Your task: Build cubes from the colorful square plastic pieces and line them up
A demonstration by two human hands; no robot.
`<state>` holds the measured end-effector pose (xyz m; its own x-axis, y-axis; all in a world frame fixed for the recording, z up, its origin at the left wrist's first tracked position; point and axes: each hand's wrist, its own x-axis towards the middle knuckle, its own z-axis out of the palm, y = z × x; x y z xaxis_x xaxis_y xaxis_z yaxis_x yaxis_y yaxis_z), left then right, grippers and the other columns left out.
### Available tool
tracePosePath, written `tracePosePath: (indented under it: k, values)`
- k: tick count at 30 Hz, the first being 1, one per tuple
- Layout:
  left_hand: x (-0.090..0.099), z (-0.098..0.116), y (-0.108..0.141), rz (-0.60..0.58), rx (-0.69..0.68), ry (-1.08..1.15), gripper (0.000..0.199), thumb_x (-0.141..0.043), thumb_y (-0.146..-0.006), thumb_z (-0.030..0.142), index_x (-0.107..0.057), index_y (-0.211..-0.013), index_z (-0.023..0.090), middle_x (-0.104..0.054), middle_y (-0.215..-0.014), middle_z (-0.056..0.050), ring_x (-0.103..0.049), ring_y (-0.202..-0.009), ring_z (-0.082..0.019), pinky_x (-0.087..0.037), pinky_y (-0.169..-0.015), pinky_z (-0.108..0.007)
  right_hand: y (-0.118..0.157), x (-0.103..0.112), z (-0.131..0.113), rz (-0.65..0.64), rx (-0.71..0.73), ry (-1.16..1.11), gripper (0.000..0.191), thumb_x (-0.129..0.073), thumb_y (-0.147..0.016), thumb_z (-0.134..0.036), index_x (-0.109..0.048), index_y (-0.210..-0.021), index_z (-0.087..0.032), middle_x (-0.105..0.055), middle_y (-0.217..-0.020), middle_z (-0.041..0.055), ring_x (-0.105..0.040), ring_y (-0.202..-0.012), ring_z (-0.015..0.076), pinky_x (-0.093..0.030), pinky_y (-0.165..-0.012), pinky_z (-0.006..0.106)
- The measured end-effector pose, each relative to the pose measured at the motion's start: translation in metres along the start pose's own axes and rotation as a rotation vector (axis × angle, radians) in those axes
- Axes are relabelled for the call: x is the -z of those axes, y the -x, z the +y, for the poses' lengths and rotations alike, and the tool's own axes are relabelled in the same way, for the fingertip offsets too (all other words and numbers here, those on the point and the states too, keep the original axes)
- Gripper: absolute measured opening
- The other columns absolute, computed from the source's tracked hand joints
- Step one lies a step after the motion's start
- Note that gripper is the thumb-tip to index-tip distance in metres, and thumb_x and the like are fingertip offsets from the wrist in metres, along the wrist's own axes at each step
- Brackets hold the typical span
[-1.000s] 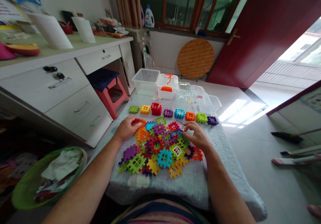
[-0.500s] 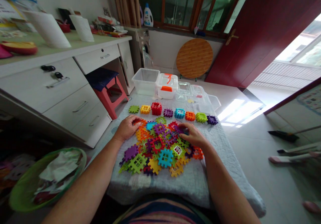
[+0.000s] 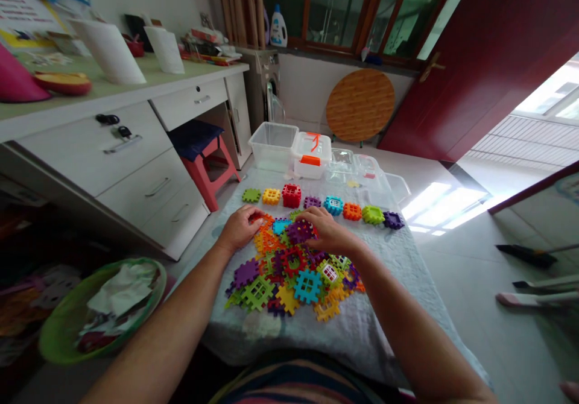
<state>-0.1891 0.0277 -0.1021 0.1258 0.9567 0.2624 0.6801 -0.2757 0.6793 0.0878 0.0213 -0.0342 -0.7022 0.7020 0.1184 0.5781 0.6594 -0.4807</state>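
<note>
A heap of colourful notched plastic tiles lies on the cloth-covered table; a blue window tile (image 3: pixel 308 286), a yellow tile (image 3: pixel 287 298) and a green tile (image 3: pixel 257 293) are at its near side. My left hand (image 3: pixel 240 228) rests at the heap's left edge, fingers curled round an orange tile (image 3: pixel 263 219). My right hand (image 3: pixel 326 230) is over the middle of the heap, its fingers closed on a dark purple tile (image 3: pixel 300 232). Behind the heap stands a row of pieces, among them a green one (image 3: pixel 251 195), a red block (image 3: pixel 292 195) and a blue block (image 3: pixel 333 205).
Behind the row stand a clear bin (image 3: pixel 274 145), a lidded box with orange clips (image 3: pixel 312 154) and more clear containers (image 3: pixel 342 166). A red stool (image 3: pixel 210 178) and a green basket (image 3: pixel 102 310) are on the left. The tablecloth (image 3: pixel 407 283) hangs over the edges.
My right hand has moved left across the heap with the purple tile. My left hand stays by the orange tile. The whole view has shifted slightly.
</note>
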Motion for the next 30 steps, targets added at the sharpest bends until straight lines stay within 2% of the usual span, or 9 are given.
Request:
tracePosePath:
  k: [3, 9, 15, 30]
  values:
    - [0.0, 0.0, 0.0, 0.003, -0.003, -0.004, 0.021, -0.054, -0.077, 0.031, -0.067, -0.088, 0.019, -0.063, -0.091, -0.004, -0.06, -0.084, -0.019, -0.049, -0.077, -0.032, -0.011, -0.005, -0.001, -0.06, -0.014, 0.048, 0.059, -0.07, -0.069, -0.01, -0.057, -0.126, -0.021, -0.056, -0.121, 0.0105, -0.047, -0.115, 0.0289, -0.04, -0.101, 0.049]
    - [-0.002, -0.002, 0.0, 0.004, -0.014, -0.008, 0.02, -0.054, -0.078, 0.027, -0.067, -0.089, 0.018, -0.063, -0.09, -0.004, -0.059, -0.085, -0.019, -0.049, -0.077, -0.032, -0.013, -0.005, 0.004, -0.162, -0.008, 0.089, 0.064, -0.074, -0.071, -0.017, -0.053, -0.132, -0.023, -0.054, -0.13, 0.0106, -0.046, -0.119, 0.0298, -0.04, -0.1, 0.05]
    - [-0.003, -0.006, 0.0, 0.013, -0.012, -0.008, 0.018, -0.055, -0.078, 0.026, -0.067, -0.088, 0.019, -0.063, -0.091, -0.004, -0.06, -0.085, -0.019, -0.049, -0.077, -0.031, -0.019, -0.004, 0.008, -0.196, -0.002, 0.106, 0.069, -0.077, -0.072, -0.028, -0.051, -0.136, -0.023, -0.051, -0.134, 0.012, -0.044, -0.123, 0.0312, -0.038, -0.102, 0.051]
    - [-0.004, -0.005, -0.001, 0.009, -0.002, -0.009, 0.019, -0.054, -0.078, 0.026, -0.067, -0.089, 0.018, -0.063, -0.091, -0.004, -0.059, -0.084, -0.019, -0.049, -0.077, -0.032, -0.029, 0.004, 0.003, -0.262, 0.026, 0.142, 0.07, -0.082, -0.069, -0.028, -0.055, -0.133, -0.02, -0.055, -0.128, 0.0123, -0.047, -0.118, 0.03, -0.039, -0.101, 0.048]
